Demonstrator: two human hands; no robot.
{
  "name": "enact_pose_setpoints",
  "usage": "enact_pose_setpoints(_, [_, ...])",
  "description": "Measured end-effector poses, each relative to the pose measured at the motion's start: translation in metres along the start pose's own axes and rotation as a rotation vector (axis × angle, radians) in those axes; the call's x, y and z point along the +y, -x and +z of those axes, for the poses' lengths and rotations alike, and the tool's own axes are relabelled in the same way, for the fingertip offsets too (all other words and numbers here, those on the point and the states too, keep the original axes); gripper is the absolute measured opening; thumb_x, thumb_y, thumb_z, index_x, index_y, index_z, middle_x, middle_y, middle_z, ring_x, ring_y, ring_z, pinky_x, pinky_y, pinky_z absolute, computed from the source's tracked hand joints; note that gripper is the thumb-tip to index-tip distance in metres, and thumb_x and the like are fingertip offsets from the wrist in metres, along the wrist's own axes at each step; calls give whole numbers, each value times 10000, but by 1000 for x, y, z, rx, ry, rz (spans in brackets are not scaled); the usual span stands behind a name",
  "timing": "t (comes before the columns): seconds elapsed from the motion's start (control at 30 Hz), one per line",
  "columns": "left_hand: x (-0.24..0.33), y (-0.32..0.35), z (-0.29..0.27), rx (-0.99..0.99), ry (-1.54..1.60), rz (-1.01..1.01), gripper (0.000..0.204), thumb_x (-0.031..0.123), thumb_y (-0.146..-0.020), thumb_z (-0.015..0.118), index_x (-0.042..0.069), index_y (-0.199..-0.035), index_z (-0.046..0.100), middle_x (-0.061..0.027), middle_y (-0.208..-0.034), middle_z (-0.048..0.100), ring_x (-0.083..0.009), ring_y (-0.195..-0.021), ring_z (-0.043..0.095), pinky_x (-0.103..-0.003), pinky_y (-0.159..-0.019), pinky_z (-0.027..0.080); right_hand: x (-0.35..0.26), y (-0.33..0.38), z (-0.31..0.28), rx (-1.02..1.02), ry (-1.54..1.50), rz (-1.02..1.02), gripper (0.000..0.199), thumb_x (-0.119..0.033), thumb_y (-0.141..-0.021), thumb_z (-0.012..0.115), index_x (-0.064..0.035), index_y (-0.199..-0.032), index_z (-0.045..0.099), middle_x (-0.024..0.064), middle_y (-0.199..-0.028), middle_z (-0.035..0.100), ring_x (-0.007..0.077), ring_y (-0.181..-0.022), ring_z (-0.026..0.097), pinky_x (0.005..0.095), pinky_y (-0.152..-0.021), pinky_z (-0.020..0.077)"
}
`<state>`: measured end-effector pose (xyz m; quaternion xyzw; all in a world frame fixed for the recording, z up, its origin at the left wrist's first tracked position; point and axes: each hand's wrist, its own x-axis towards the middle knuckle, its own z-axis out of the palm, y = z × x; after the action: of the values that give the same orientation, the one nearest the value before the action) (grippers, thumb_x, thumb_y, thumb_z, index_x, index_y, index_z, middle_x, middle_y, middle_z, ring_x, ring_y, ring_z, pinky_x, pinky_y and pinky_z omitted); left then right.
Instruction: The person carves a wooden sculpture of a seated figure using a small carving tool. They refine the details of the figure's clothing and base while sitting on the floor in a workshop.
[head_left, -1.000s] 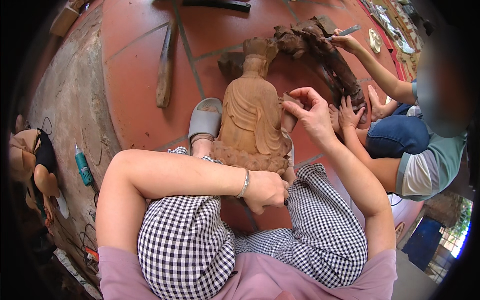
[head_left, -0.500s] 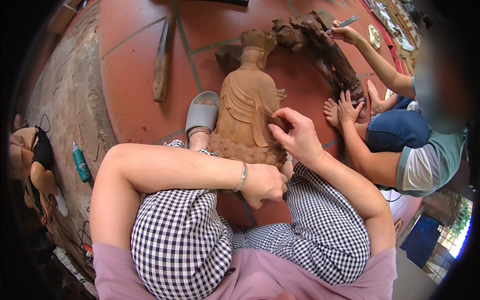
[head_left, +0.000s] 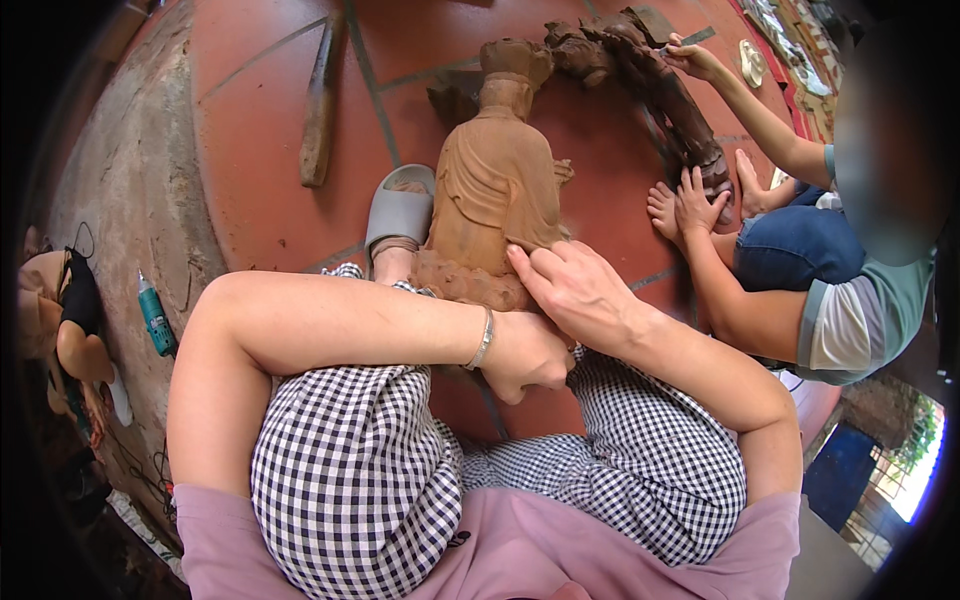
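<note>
The wooden statue (head_left: 497, 180) lies on the red tiled floor (head_left: 250, 150), base against the person's knees. The right hand (head_left: 575, 290) rests on its lower right side, fingers spread flat. The left hand (head_left: 525, 355) is curled into a fist beneath the base; what it holds cannot be seen. A grey sandal (head_left: 398, 210) lies just left.

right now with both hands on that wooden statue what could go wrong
The wooden statue lies propped on the person's foot in a grey sandal; if the left hand under its base lets go, it could roll onto the tiles. The right hand presses by the carved base, so its fingers could get pinched. A co-worker's hand and bare foot are close beside it and could be struck.
</note>
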<state>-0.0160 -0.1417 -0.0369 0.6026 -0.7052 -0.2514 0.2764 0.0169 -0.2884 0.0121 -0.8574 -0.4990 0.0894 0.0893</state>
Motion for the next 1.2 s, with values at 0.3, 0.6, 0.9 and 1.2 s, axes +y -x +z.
enact_pose_setpoints(0.3, [0,-1,1,32,-11,14,254,180,-628,707,26,-830,712,-103,-917,656,-297,-980,627,-425,-834,547,23,-5,-19,-105,-81,-122,568,-94,-746,684,67,-1286,607,92,-996,625,255,-940,614,372,-842,532])
enact_pose_setpoints(0.6, [1,-2,-2,27,-8,6,250,185,-630,710,29,-826,711,-97,-896,658,-295,-952,630,-428,-818,543,32,3,-18,-40,-79,-209,532,-101,-758,664,11,-1277,639,65,-986,617,222,-912,590,336,-834,507])
enact_pose_setpoints(0.9, [0,1,2,72,11,13,232,167,-631,709,31,-819,711,-94,-896,657,-296,-935,630,-436,-814,541,36,0,-18,-26,-92,-262,366,-137,-772,663,-29,-1115,726,34,-999,625,186,-903,571,318,-840,490])
enact_pose_setpoints(1.2, [1,2,2,50,-15,2,235,179,-633,710,41,-823,713,-81,-898,660,-290,-936,630,-433,-819,544,40,0,-4,-11,-130,-224,509,-172,-716,696,-41,-1207,686,53,-1200,652,217,-897,557,369,-872,480])
